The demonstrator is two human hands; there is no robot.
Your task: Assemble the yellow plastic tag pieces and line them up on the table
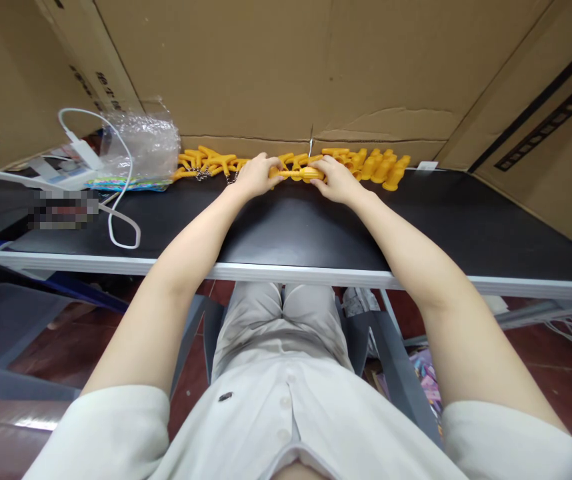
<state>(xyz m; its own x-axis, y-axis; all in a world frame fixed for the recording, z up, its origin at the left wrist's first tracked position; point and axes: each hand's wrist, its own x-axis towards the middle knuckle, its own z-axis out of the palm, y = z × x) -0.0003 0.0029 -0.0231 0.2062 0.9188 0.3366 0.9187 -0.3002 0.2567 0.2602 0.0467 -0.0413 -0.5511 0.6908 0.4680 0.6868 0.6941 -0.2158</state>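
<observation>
My left hand [259, 176] and my right hand [339, 180] face each other over the black tabletop, fingers curled inward. Between them is a small yellow plastic piece [308, 174], gripped from both sides; its exact kind is too small to tell. Beside my left hand lie several yellow forked pieces [219, 161], with short metal chains [203, 174] among them. Past my right hand stand several yellow cylinder-shaped pieces [380, 168] with wider ends, grouped in rows. More yellow forked parts [296, 161] lie just behind my fingers, partly hidden.
Cardboard panels [266, 73] wall in the back and sides. A clear plastic bag [141, 143] and a looped white cable [129, 167] lie at left. The table has a pale metal front edge [306, 275]. A small white piece [427, 165] sits at the back right.
</observation>
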